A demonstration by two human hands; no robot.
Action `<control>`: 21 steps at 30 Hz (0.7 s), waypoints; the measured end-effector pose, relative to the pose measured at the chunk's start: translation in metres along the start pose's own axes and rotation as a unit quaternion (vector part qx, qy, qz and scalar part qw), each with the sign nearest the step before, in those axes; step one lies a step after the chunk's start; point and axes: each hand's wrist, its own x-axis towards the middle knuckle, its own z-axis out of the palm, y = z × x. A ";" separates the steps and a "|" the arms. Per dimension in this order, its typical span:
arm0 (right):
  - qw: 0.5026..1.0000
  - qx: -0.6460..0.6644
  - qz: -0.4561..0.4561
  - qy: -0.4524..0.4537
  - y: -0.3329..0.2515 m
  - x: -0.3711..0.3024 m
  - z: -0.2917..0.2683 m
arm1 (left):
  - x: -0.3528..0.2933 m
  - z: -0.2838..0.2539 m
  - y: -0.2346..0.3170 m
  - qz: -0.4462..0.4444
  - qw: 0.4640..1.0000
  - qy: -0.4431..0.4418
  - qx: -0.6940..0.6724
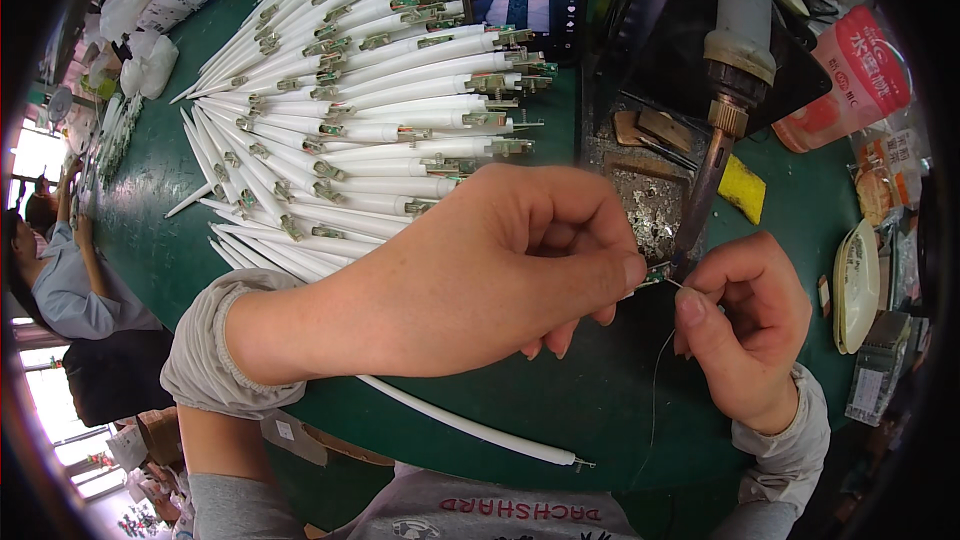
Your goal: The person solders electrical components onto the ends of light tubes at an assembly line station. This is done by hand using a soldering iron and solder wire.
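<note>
My left hand (500,275) pinches a small green circuit board (655,276) between thumb and fingertips; most of the board is hidden. Just to its right, my right hand (748,325) is closed on a thin solder wire (655,400), whose slack curves down toward my lap. The wire's short end points at the board. Above both hands a soldering iron (738,30) slants down, its tip close to the board; whether they touch I cannot tell. A white tube (470,427) with a bare wire end emerges below my left wrist; its other end is hidden.
Many white tubes (400,105) with circuit-board ends lie fanned on the green table (160,210). Beyond them stands a phone (520,0). A solder-spattered tray (645,202), a yellow sponge (742,188) and a pink package (850,80) are around the iron. Another person (75,275) sits at far left.
</note>
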 end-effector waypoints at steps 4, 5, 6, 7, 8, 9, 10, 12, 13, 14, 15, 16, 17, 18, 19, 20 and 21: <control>1.000 0.006 0.004 -0.003 0.001 0.000 0.000 | 0.000 0.000 0.001 -0.011 1.000 0.003 0.004; 1.000 0.004 0.004 -0.001 0.001 0.000 0.000 | 0.000 0.000 0.001 -0.011 1.000 0.000 0.004; 1.000 0.007 0.003 -0.001 0.001 0.000 0.000 | 0.000 0.000 0.002 -0.011 1.000 -0.002 0.004; 1.000 0.012 0.001 -0.002 0.001 0.000 0.000 | 0.000 0.000 0.003 -0.013 1.000 0.004 0.005; 1.000 0.013 0.001 -0.002 0.002 0.000 0.000 | 0.000 0.000 0.003 -0.014 1.000 0.009 0.006; 1.000 0.014 -0.003 0.001 0.002 0.000 0.000 | 0.000 0.000 0.003 -0.014 1.000 0.010 0.006; 1.000 0.014 -0.006 0.003 0.002 0.000 0.000 | 0.001 0.000 0.003 -0.013 1.000 0.009 0.004; 1.000 0.018 -0.006 0.005 0.002 0.000 0.000 | 0.001 0.000 0.004 -0.011 1.000 0.009 0.002; 1.000 0.022 -0.005 0.007 0.001 0.000 -0.001 | 0.002 0.000 0.004 -0.012 1.000 0.008 -0.003; 1.000 0.021 -0.005 0.008 0.001 0.000 -0.001 | 0.002 0.000 0.005 -0.014 1.000 0.007 -0.009; 1.000 0.026 -0.005 0.015 0.002 -0.001 -0.001 | 0.002 0.001 0.006 -0.014 1.000 0.006 -0.009; 0.999 0.033 -0.004 0.022 0.002 -0.001 -0.001 | 0.002 0.001 0.007 -0.015 1.000 0.005 -0.011; 0.999 0.033 -0.004 0.022 0.002 -0.001 -0.002 | 0.002 0.001 0.008 -0.017 1.000 0.004 -0.013; 0.999 0.030 -0.011 0.014 0.002 -0.001 -0.003 | 0.002 0.001 0.008 -0.017 1.000 0.004 -0.013; 0.999 0.027 -0.018 0.005 0.002 -0.001 -0.003 | 0.002 0.001 0.007 -0.015 1.000 0.001 -0.014; 0.999 0.029 -0.019 0.004 0.001 -0.001 -0.003 | 0.002 0.001 0.008 -0.012 1.000 -0.001 -0.015; 0.998 0.057 -0.006 0.004 -0.001 -0.001 -0.003 | 0.001 0.001 0.008 -0.013 1.000 0.001 -0.014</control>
